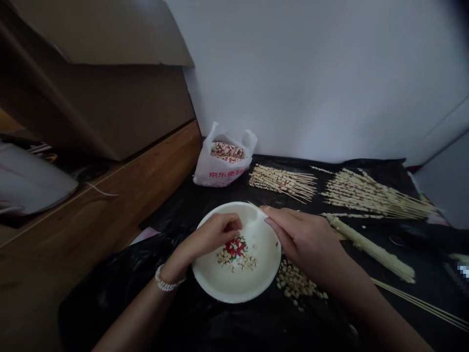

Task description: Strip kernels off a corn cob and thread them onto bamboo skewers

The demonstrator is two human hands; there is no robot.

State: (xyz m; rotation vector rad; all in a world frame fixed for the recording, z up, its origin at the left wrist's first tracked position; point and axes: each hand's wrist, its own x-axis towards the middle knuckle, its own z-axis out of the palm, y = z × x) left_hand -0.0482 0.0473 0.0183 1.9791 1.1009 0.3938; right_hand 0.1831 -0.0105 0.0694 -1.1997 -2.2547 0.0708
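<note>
A white bowl (pixel 234 291) with a red and green design at its bottom holds loose corn kernels (pixel 248 263). My left hand (pixel 220 232), with a beaded bracelet (pixel 166 280) at the wrist, is over the bowl's left part. Its fingers are curled together, and whatever they pinch is too small to make out. At the bowl's upper right rim my right hand (pixel 298 234) is closed round a thin stick (pixel 254 206), whose tip points left over the bowl. Most of the stick is hidden by that hand. Beside the bowl, under the right forearm, lies a pile of kernels (pixel 296 283).
Behind the bowl stands a white plastic bag (pixel 222 171) of speckled cobs. Two bundles of kernel-threaded sticks (pixel 273 180) (pixel 362 193) lie at the back right. Nearer are a bare cob-like bundle (pixel 377 249) and thin sticks (pixel 421 304). A cardboard box (pixel 110 107) is at left.
</note>
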